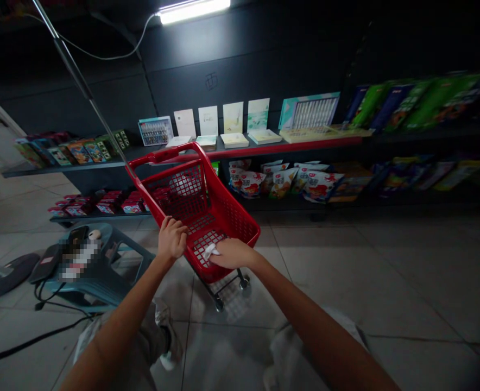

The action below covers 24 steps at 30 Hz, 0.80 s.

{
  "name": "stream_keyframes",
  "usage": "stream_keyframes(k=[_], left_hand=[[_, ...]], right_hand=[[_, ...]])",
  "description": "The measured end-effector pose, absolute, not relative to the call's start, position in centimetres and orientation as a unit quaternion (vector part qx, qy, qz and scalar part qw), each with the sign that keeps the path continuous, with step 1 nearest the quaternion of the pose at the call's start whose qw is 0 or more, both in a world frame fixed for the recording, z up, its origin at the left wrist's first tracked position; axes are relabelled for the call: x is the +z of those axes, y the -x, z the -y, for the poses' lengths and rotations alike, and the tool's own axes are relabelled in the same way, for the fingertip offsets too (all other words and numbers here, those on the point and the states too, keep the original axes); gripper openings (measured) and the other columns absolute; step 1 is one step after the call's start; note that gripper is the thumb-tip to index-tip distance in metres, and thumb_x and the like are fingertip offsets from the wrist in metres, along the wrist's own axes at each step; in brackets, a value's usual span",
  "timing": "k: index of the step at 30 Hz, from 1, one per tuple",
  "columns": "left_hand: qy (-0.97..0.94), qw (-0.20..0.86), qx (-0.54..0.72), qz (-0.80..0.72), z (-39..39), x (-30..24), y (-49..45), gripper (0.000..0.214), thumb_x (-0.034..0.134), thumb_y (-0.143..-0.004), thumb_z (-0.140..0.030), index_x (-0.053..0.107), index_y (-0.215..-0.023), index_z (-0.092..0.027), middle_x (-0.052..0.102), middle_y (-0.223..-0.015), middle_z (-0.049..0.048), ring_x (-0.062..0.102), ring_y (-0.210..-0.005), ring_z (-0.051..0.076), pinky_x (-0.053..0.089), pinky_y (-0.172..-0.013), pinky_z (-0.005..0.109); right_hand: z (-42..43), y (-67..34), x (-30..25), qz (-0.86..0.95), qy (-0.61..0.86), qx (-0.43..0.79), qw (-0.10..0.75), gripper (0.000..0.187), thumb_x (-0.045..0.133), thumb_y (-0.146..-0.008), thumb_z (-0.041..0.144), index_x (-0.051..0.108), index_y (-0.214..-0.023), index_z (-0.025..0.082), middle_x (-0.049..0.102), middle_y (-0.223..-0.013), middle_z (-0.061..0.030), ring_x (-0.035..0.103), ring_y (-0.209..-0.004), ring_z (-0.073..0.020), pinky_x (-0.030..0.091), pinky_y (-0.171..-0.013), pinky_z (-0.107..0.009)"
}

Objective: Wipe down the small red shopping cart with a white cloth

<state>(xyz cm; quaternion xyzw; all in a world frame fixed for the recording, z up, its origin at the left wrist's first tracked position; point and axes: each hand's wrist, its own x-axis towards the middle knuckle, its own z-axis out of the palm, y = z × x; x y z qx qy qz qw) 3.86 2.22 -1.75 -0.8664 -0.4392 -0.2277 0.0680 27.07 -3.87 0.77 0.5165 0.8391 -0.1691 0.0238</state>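
- In the head view, the red shopping cart (240, 217) stood upright on the tiled floor (329, 282), left of the middle of the frame.
- Its long axis ran aslant, from the handle (164, 156) at the upper left of centre down and rightward to the low end of the basket just below the frame's centre.
- The handle end lay toward the shelf (321, 142); the opposite end pointed toward the person, with two small wheels (219, 304) showing beneath it.
- The basket's open top faced up, showing its grid floor.
- The left hand (172, 238), left of centre, was curled, its fingers bent over the basket's left rim.
- The right hand (234, 253), at centre, reached over the near end into the basket, partly closed, with a crumpled white cloth (211, 251) at its fingers; how tightly it gripped could not be told.
- Standing books (234, 117) lined the shelf at upper centre, and snack bags (283, 182) sat below them.
- A grey-blue stool (105, 269) stood at the lower left.
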Motion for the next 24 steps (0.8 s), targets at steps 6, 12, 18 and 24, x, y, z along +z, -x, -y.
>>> stream_keyframes(k=[6, 12, 18, 24], left_hand=[[0.873, 0.077, -0.225, 0.426, -3.1, -1.6, -3.6, 0.033, 0.039, -0.090, -0.021, 0.063, -0.068, -0.025, 0.062, -0.079, 0.0072, 0.055, -0.087, 0.026, 0.035, -0.116, 0.055], [0.870, 0.092, -0.219, 0.432, -4.0, -1.9, -4.1, 0.034, 0.039, -0.093, -0.022, 0.062, -0.067, -0.024, 0.060, -0.077, 0.0073, 0.056, -0.087, 0.026, 0.035, -0.117, 0.054], [0.866, 0.061, -0.243, 0.433, -3.8, -2.2, -5.3, 0.033, 0.039, -0.093, -0.019, 0.065, -0.073, -0.024, 0.068, -0.084, 0.0057, 0.060, -0.094, 0.025, 0.024, -0.124, 0.058], [0.883, 0.021, -0.220, 0.414, -3.4, -2.0, -7.2, 0.025, 0.042, -0.087, -0.013, 0.062, -0.076, -0.024, 0.072, -0.082, 0.0034, 0.065, -0.086, 0.022, 0.039, -0.113, 0.045]], right_hand=[[4.2, -27.4, 0.1, -0.846, -0.504, -0.175, -0.016, 0.046, 0.047, -0.100, 0.050, 0.079, -0.112, 0.019, 0.079, -0.110, -0.0139, 0.075, -0.102, -0.0280, 0.052, -0.084, -0.032], [3.4, -34.3, -1.3, -0.854, -0.499, -0.106, -0.098, 0.041, 0.060, -0.098, 0.034, 0.067, -0.133, 0.014, 0.073, -0.122, -0.0150, 0.068, -0.113, -0.0250, 0.049, -0.100, -0.033], [2.4, -42.0, -3.7, -0.736, -0.584, -0.092, -0.330, 0.047, 0.062, -0.091, 0.029, 0.064, -0.135, 0.012, 0.070, -0.125, -0.0161, 0.066, -0.113, -0.0272, 0.053, -0.099, -0.038], [0.3, -44.6, -7.7, -0.515, -0.648, -0.171, -0.535, 0.048, 0.061, -0.079, 0.030, 0.069, -0.124, 0.014, 0.075, -0.121, -0.0153, 0.069, -0.109, -0.0284, 0.054, -0.098, -0.040]])
